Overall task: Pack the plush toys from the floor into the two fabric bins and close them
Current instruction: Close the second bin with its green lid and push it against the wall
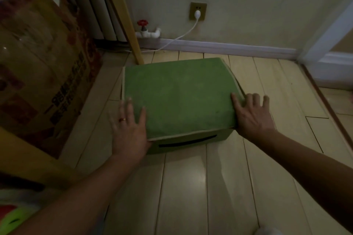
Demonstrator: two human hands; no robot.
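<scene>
We judged the packing well on, at least for this bin. The green fabric bin (pixel 181 99) sat on the wooden floor (pixel 191 187) near the far wall, its lid (pixel 179 89) lying flat and shut over the top, the cream edging lining up with the body all round as far as we could see. Whatever it held was hidden from us; no plush toy showed through or poked out, so we could only suppose the toys were inside.

Our left hand (pixel 129 126) lay with straight, spread fingers against the near left edge of the lid, thumb on top, pressing and not gripping. Our right hand (pixel 252 114) rested the same way at the near right edge, fingers splayed partly over the side, flat and holding nothing.

The second bin we could not make out for certain. A bright green shape (pixel 13 219) at the near left corner might have been it, or a toy; it was too cropped to tell. No loose plush toys lay on the floor around the bin. A large printed cardboard box (pixel 44 59) stood to the left.
</scene>
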